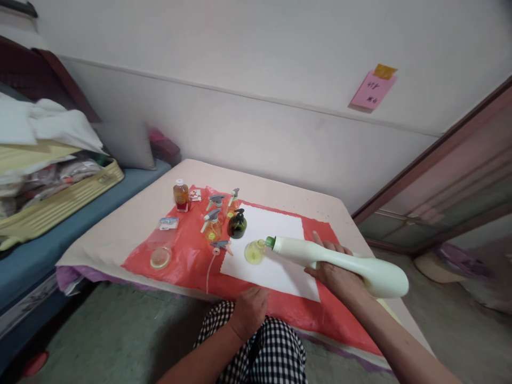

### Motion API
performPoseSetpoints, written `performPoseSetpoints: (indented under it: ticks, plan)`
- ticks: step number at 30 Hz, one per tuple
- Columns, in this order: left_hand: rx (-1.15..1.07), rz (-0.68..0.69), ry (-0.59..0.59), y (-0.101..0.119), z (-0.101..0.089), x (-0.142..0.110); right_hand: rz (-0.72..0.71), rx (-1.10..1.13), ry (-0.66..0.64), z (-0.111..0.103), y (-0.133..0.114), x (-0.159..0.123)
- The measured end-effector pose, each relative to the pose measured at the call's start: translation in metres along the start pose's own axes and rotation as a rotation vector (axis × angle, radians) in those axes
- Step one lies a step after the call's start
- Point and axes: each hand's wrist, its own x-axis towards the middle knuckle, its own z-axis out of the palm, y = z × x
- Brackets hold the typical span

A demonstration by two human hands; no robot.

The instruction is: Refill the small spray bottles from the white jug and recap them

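Pale-green bottle (340,260) crosswise, neck (285,247) leftward

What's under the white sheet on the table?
A red cover peeks out around the white sheet. The sheet hides whatever is beneath its middle, so I can't see that part.

- Long pale-green plastic bottle (340,261), dark-green nozzle: held tilted near horizontal over the right part of the white rectangular sheet (280,277), nozzle at the small bottle's mouth; contact unclear.
- Small round clear bottle (254,253), yellow-green tinted, uncapped: on the sheet's left part, roughly upright.
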Motion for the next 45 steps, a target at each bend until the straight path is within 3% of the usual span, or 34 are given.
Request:
performPoseSetpoints:
  ticks: [9,45]
  plan:
    - [-0.007,-0.011,-0.004,-0.0008,0.0012,-0.0011,0.023,0.071,-0.047,-0.0093,-0.001,0.0015]
    - [-0.006,-0.017,-0.017,-0.0014,0.0015,-0.0019,0.007,0.034,-0.027,-0.0088,0.0002,0.0019]
